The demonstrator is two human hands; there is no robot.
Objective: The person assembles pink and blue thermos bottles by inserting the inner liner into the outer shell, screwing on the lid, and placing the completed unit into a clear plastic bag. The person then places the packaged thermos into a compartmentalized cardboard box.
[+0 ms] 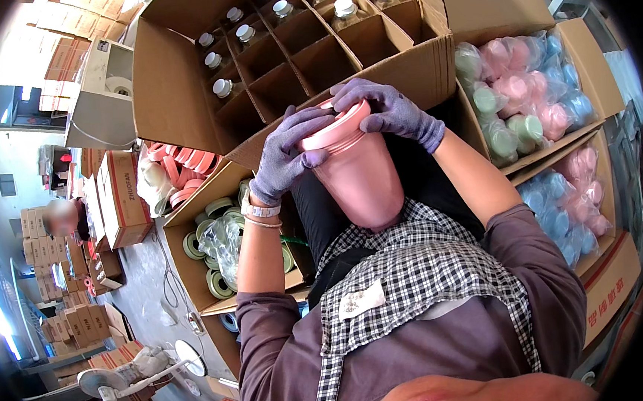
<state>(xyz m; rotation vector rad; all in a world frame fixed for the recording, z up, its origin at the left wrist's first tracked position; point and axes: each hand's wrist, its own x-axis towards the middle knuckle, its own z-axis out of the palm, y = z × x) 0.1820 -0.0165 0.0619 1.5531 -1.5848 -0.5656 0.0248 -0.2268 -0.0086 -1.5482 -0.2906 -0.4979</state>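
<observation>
Both my gloved hands hold a pink, tapered plastic cup (359, 187) over my lap, its wide rim up and its rounded end toward my apron. My left hand (288, 152) wraps the rim from the left, with the thumb along the side. On the right, my right hand (391, 113) grips the same rim, fingers over the top edge. A pink ring (339, 130) sits around the mouth; whether it is a separate piece I cannot tell. The cup's inside is mostly hidden by my fingers.
Beyond my hands stands a divided carton (434, 52) with several white-capped bottles (345, 9). Right, an open box (598, 69) holds bagged pink, green and blue pieces. Left, another box (185, 273) holds green rings (218, 284); pink rings (185, 165) lie behind it. A fan (103, 383) is lower left.
</observation>
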